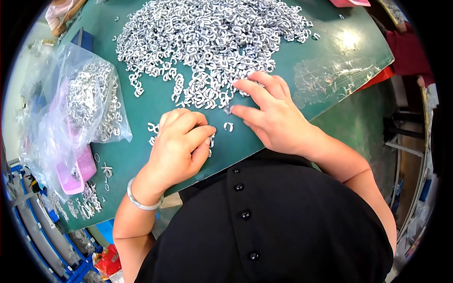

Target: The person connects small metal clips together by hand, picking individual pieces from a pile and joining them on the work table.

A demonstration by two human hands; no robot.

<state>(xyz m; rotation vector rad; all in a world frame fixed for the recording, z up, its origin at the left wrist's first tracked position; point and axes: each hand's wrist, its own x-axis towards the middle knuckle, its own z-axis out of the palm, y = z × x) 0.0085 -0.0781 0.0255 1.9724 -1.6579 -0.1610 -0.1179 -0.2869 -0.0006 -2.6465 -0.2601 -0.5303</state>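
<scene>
A big heap of small silver-grey C-shaped metal links [203,37] spreads over the green table [151,108]. My right hand [273,113] reaches to the heap's near edge, fingers and thumb apart, the fingertips at some links. One loose link [228,126] lies between my hands, below the right thumb. My left hand [181,141] rests low over the table nearer to me, its fingers curled in and pressed together. A few links [152,128] show on both sides of it; what lies under its palm or between its fingertips is hidden. A pale bangle circles the left wrist.
On the left stands a clear plastic bag [94,99] of similar links, beside a pink plastic scoop [78,172]. Chain pieces [89,200] lie at the table's near-left corner. Other people are at the far left and the right. A pink container [349,2] sits at the far right.
</scene>
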